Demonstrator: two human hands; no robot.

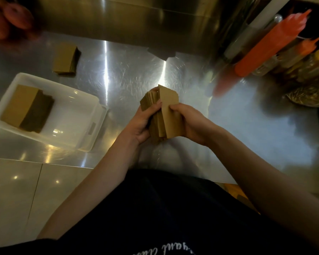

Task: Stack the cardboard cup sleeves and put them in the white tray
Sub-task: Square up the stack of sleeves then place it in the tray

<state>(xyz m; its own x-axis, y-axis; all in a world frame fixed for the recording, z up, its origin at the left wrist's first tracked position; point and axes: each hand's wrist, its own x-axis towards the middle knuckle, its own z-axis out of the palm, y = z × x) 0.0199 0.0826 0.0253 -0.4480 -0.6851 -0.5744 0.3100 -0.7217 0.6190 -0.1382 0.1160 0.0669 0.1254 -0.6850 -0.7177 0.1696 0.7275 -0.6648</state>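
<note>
A thick bundle of brown cardboard cup sleeves point(167, 100) stands on edge above the middle of the steel counter, held between both hands. My left hand point(142, 124) grips its left side with the thumb on top; my right hand point(190, 122) clamps the right side. The white tray point(88, 115) sits at the left with a stack of sleeves in the tray point(26, 107) lying in its left half. Another small pile of sleeves point(65, 58) lies on the counter behind the tray.
Orange squeeze bottles point(265, 46) and jars crowd the back right corner. A blurred hand of another person point(9, 21) shows at the top left. A steel backsplash runs along the rear. The counter's front edge point(44, 162) is near my body.
</note>
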